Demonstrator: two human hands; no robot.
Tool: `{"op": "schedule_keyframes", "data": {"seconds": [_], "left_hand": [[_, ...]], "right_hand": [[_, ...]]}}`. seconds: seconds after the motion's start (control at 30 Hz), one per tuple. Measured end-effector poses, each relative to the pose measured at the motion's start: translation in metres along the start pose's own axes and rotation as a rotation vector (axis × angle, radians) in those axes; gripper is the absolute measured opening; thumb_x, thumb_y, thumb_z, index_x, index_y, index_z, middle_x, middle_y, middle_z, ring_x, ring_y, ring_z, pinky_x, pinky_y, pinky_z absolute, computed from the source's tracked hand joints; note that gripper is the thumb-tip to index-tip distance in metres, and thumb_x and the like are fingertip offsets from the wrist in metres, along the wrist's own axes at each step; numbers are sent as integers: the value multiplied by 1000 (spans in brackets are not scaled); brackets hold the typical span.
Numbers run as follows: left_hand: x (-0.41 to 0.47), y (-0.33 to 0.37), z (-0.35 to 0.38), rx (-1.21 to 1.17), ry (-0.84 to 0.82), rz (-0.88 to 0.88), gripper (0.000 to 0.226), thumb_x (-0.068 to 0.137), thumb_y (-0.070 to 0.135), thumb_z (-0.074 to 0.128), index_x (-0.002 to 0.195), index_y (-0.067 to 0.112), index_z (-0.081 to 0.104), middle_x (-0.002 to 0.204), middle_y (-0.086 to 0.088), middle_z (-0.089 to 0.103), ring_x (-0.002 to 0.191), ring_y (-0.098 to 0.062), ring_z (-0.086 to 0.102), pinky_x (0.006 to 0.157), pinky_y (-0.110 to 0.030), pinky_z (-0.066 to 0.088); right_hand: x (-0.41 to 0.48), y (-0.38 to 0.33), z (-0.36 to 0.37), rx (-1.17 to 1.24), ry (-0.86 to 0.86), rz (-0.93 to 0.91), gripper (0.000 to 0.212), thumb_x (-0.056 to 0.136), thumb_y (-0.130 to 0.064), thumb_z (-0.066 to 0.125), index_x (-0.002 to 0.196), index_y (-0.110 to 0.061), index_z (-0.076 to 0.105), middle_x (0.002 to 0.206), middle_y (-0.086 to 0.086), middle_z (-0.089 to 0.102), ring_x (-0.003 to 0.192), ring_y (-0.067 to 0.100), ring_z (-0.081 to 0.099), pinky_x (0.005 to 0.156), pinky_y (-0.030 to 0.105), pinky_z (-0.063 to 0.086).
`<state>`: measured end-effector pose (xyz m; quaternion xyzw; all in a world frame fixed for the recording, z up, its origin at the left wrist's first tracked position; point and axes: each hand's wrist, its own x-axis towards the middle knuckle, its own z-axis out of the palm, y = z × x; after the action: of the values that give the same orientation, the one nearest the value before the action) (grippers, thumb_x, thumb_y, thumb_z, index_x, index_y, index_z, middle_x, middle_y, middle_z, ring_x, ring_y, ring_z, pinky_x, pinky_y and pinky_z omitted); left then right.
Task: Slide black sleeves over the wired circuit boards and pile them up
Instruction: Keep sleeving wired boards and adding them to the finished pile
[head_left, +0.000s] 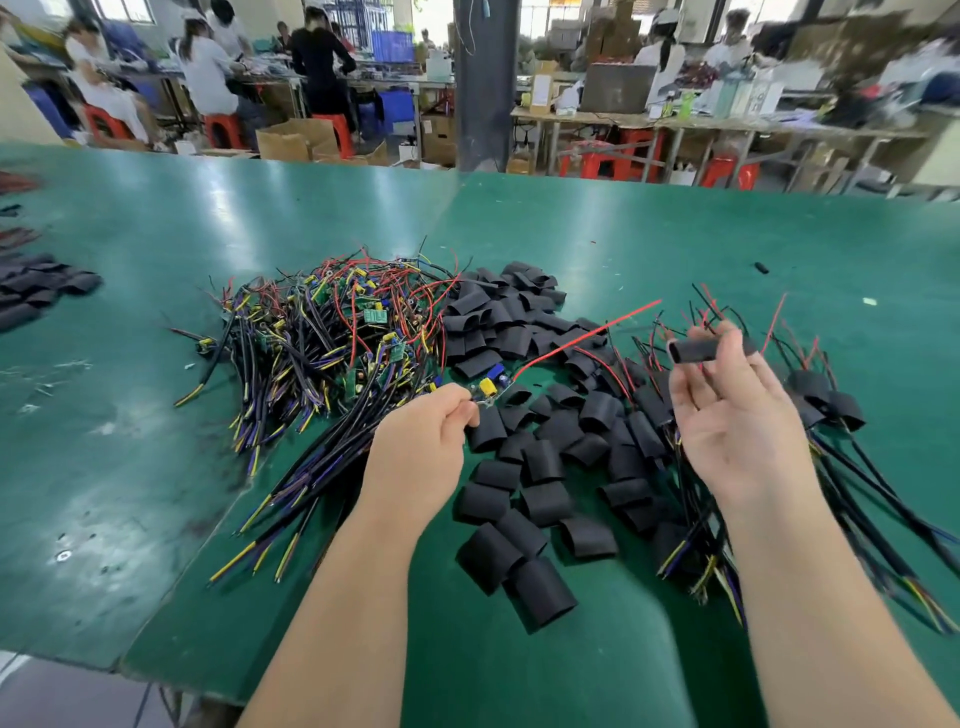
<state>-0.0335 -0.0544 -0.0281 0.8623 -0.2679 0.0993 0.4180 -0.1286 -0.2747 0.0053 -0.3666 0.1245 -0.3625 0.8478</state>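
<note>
I'm at the threading step: my left hand (423, 447) pinches a wired circuit board (491, 387) by its near end, just above the loose sleeves (530, 467), while my right hand (737, 415) grips one black sleeve (698, 352) raised well apart from it (mouth seemingly facing left, though blurred). Next I must feed the red lead (587, 332) and board into that mouth.

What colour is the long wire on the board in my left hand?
The wire is red, head view.

Black sleeves (524, 467); green table (156, 364); red stools (602, 161)
</note>
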Motion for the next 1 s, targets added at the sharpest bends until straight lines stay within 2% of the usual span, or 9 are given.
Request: {"op": "schedule_keyframes", "data": {"seconds": [0.1, 0.2, 0.4, 0.57, 0.73, 0.87, 0.93, 1.0], "left_hand": [[-1, -1, 0, -15, -21, 41, 24, 98, 18, 46, 77, 19, 56, 64, 1, 55, 57, -10, 46, 59, -28, 38], [-2, -2, 0, -18, -22, 60, 24, 98, 18, 47, 76, 18, 57, 63, 0, 54, 55, -10, 44, 57, -28, 37], [-2, -1, 0, -10, -34, 58, 25, 98, 16, 46, 76, 16, 57, 62, 0, 54, 59, -15, 48, 60, -32, 40], [-3, 1, 0, 50, -73, 73, 23, 97, 18, 49, 77, 13, 59, 58, 5, 50, 58, -10, 47, 57, -27, 35], [-3, 2, 0, 67, -71, 76, 23, 97, 16, 49, 77, 14, 60, 58, 8, 49, 57, -5, 45, 55, -18, 27], [-3, 3, -1, 70, -63, 87, 23, 97, 16, 49, 77, 14, 60, 56, 8, 48, 56, -6, 45, 53, -17, 27], [-3, 3, -1, 64, -49, 97, 23, 97, 15, 50, 77, 12, 61, 59, 4, 51, 58, -10, 47, 55, -21, 33], [-3, 2, -1, 49, -30, 89, 23, 97, 13, 49, 77, 10, 61, 63, -1, 56, 63, -18, 52, 61, -33, 43]], "right_hand": [[-3, 5, 2, 50, 66, 15, 8, 92, -22, 58, 88, -15, 58, 87, 2, 66, 79, 10, 66, 77, 21, 54], [-5, 9, 9, 134, 115, 66, 16, 91, -22, 61, 96, -7, 60, 83, 3, 69, 80, 12, 69, 72, 19, 54], [-13, 7, 19, 255, 97, 155, 44, 70, -31, 68, 103, -2, 58, 83, 8, 75, 92, 13, 71, 66, 15, 55], [-14, 5, 20, 258, 88, 163, 46, 73, -33, 67, 107, -3, 57, 99, 9, 74, 93, 13, 71, 68, 13, 55], [-14, 5, 16, 228, 177, 193, 30, 86, -30, 66, 103, -5, 60, 75, 5, 74, 90, 15, 72, 64, 13, 54], [-14, 6, 16, 194, 215, 211, 32, 86, -30, 68, 99, -3, 58, 74, 7, 74, 86, 15, 73, 62, 14, 54], [-13, 7, 15, 189, 232, 212, 34, 85, -30, 69, 100, -1, 57, 76, 8, 75, 86, 15, 73, 62, 14, 55], [-12, 7, 14, 184, 236, 211, 36, 85, -31, 69, 102, -2, 59, 77, 7, 75, 86, 15, 73, 63, 14, 55]]}}
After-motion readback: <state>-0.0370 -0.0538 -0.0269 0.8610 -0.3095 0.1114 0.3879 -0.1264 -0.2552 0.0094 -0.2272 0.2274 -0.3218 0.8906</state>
